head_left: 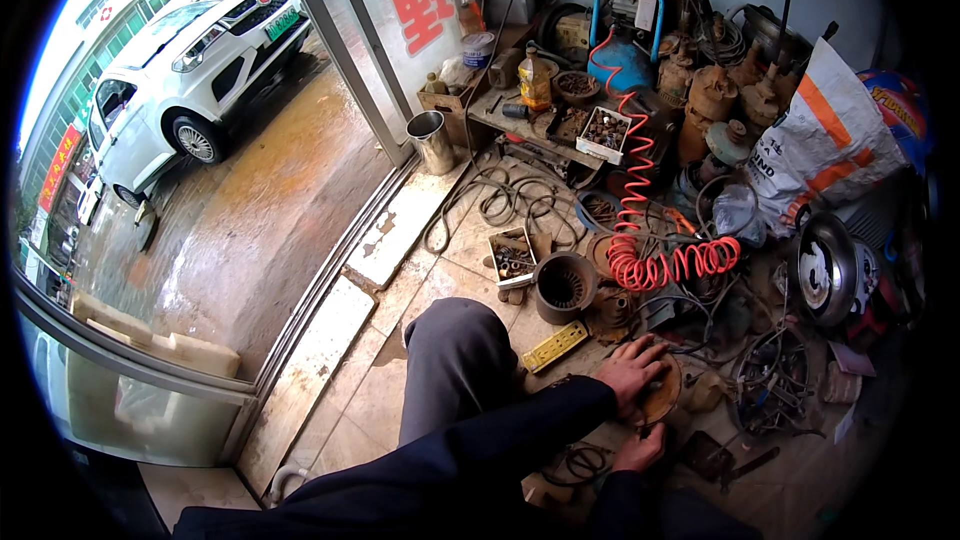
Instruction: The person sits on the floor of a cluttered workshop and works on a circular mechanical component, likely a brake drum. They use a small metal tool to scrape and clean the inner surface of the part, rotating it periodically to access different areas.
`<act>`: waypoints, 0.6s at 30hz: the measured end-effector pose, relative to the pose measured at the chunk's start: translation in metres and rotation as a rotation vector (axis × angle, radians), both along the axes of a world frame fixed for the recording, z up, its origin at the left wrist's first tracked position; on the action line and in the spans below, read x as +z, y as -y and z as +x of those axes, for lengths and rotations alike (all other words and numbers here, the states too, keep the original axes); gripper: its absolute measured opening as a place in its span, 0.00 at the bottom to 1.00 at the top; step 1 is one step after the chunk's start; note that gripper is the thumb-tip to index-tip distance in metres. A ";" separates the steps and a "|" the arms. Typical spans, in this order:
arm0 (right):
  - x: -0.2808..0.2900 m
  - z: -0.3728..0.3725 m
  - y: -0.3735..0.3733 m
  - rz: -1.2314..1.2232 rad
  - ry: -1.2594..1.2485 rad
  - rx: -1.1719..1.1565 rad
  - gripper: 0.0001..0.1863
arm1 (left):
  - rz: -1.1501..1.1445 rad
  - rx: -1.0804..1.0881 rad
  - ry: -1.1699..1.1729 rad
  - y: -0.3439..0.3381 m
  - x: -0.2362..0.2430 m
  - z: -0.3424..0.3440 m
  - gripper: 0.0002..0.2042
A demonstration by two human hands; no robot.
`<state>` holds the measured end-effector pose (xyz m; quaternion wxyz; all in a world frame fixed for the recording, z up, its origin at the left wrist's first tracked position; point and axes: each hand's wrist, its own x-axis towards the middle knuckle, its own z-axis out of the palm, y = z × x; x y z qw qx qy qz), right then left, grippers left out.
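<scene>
My left hand (632, 370) lies flat with fingers spread on a round rusty metal cover (664, 395) that sits on the tiled floor. Its dark sleeve crosses in from the lower left over my grey-trousered knee (455, 360). My right hand (640, 450) is curled at the cover's near edge, just below the left hand. What its fingers hold is hidden. A dark loop of cable (580, 462) lies on the floor to the left of the right hand.
A dark motor stator (565, 285), a yellow power strip (555, 345), a small box of bolts (512, 258) and an orange coiled hose (650, 250) lie ahead. Tangled wires (775, 380) and a white sack (820, 140) are to the right. A glass door frame (330, 270) stands to the left.
</scene>
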<state>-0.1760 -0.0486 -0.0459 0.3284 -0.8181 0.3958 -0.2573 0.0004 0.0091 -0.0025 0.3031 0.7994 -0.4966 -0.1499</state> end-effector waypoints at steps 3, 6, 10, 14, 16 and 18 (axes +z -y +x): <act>-0.007 -0.001 -0.001 0.018 0.062 -0.009 0.08 | -0.004 0.013 0.001 0.000 -0.003 -0.002 0.56; -0.037 -0.009 0.010 0.046 0.153 0.013 0.07 | -0.003 0.008 0.006 0.002 0.000 -0.001 0.56; -0.037 -0.010 0.016 -0.081 0.092 0.104 0.07 | -0.003 0.019 0.016 0.001 -0.003 -0.002 0.56; -0.018 -0.002 0.010 -0.183 0.071 0.044 0.06 | -0.015 0.015 0.033 0.002 -0.005 -0.001 0.56; -0.019 -0.006 0.010 -0.105 0.002 0.042 0.10 | -0.017 0.019 0.039 0.002 -0.006 -0.001 0.56; -0.016 -0.009 0.011 -0.003 -0.025 0.075 0.12 | -0.001 0.015 0.024 0.002 -0.004 -0.002 0.55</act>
